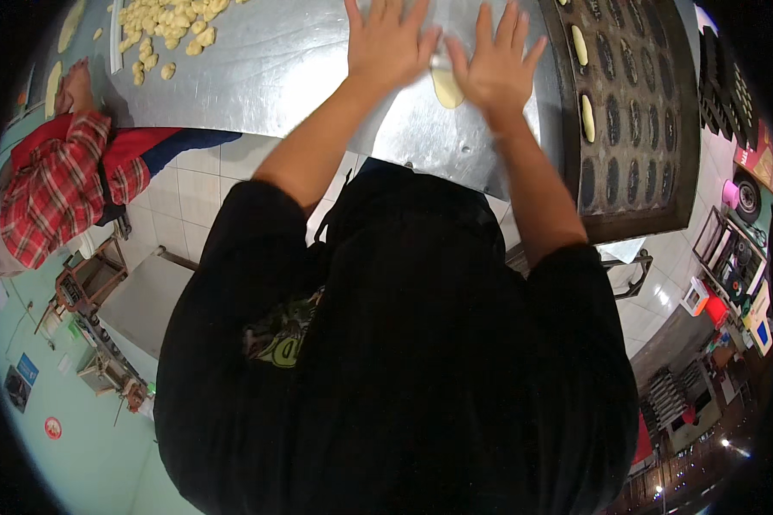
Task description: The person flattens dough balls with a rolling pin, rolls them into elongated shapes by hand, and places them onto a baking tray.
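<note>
My left hand (382, 53) and my right hand (500, 75) are open over the steel worktable (275, 69), fingers spread and stretched out. Between my thumbs is a short visible section of a pale bar (440, 62), perhaps a rolling pin, lying under or against my palms. A flattened oval of pale dough (448, 93) lies just below it on the steel. To the right stands a dark metal mould tray (678, 172) with oval hollows, a few holding dough strips (587, 118). Many small dough lumps (170, 26) are spread at the upper left of the table.
At the left, a co-worker in a red plaid sleeve (56, 197) has hands (77, 86) at the table beside long dough strips. Below are a tiled floor (180, 206) and a low steel-topped stand (142, 300). Black trays (721, 77) and cluttered shelving (739, 283) are at the far right.
</note>
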{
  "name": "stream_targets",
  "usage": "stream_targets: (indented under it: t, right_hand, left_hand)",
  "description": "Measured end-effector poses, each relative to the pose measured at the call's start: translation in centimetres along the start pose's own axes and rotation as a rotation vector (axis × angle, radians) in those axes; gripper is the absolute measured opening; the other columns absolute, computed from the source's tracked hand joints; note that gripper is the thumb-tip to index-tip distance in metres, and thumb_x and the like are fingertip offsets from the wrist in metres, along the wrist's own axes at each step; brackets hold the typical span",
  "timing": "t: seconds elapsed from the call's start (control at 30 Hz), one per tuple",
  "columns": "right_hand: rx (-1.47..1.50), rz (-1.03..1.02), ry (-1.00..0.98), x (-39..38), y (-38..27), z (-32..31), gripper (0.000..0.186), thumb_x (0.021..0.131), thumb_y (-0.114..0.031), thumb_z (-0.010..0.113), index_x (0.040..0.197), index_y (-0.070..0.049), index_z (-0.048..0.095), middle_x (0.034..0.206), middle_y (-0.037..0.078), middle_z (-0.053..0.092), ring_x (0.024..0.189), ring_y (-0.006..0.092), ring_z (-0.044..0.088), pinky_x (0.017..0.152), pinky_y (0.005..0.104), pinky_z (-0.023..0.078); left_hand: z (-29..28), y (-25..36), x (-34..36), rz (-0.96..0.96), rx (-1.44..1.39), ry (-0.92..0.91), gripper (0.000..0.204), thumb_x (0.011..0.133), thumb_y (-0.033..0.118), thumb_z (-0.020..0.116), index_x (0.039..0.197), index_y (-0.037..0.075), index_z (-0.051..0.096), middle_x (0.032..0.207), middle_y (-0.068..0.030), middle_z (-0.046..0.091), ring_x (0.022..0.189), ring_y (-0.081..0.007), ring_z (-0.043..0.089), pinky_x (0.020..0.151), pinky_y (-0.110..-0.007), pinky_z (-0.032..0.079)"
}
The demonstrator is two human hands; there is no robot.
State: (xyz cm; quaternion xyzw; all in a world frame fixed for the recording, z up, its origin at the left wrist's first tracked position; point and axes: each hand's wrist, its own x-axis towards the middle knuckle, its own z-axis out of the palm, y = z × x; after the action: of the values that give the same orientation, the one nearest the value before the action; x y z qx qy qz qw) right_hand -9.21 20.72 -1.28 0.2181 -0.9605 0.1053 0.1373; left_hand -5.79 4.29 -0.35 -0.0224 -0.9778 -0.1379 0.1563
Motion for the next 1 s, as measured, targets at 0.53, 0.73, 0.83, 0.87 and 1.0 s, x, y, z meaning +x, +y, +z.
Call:
stream_targets:
  t: [0.53,0.73,0.83,0.87,1.0]
  right_hand:
    - [0.411,-0.123,0.001,-1.5,0.8,-0.3,0.027,0.084,-0.014,0.068,0.110,-0.015,0.071,0.103,0.008,0.065,0.090,0.0300,0.060,0.078,0.0414,0.050]
    - [0.392,-0.275,-0.013,-4.2,1.6,-0.9,0.014,0.082,-0.017,0.071,0.095,-0.011,0.072,0.094,0.005,0.067,0.088,0.0266,0.062,0.078,0.0406,0.050]
    - [0.420,-0.190,-0.004,-5.0,1.2,-1.5,0.030,0.087,-0.026,0.067,0.112,-0.010,0.069,0.114,0.010,0.065,0.105,0.0307,0.060,0.092,0.0443,0.046]
    - [0.415,-0.186,-0.005,-4.5,1.1,-0.9,0.030,0.087,-0.026,0.067,0.112,-0.010,0.069,0.114,0.010,0.065,0.105,0.0307,0.060,0.092,0.0443,0.046]
    - [0.182,-0.199,-0.003,-4.8,0.2,0.4,0.059,0.094,-0.044,0.053,0.136,-0.004,0.051,0.142,0.017,0.048,0.131,0.0352,0.045,0.109,0.0534,0.031]
  left_hand:
    - [1.4,0.8,-2.3,-0.008,-0.230,0.080,0.020,0.086,0.026,0.068,0.102,0.017,0.074,0.107,-0.0002,0.066,0.100,-0.0218,0.058,0.087,-0.040,0.037]
    - [0.6,1.4,-5.2,0.053,-0.375,-0.046,0.021,0.080,0.028,0.072,0.096,0.015,0.075,0.102,-0.0021,0.064,0.103,-0.0223,0.058,0.092,-0.042,0.038]
    - [-0.4,1.4,-6.8,0.119,-0.355,-0.004,0.040,0.072,0.035,0.078,0.107,0.016,0.072,0.115,-0.0080,0.059,0.110,-0.0244,0.055,0.099,-0.043,0.036]
    - [-0.9,1.7,-6.2,0.069,-0.280,-0.125,0.074,0.069,0.048,0.077,0.133,0.014,0.058,0.138,-0.0148,0.048,0.128,-0.0291,0.045,0.109,-0.049,0.028]
    - [0.0,2.2,-5.1,0.145,-0.038,-0.309,0.102,0.079,0.061,0.063,0.152,0.001,0.024,0.160,-0.0168,0.021,0.149,-0.0320,0.017,0.116,-0.060,0.009]
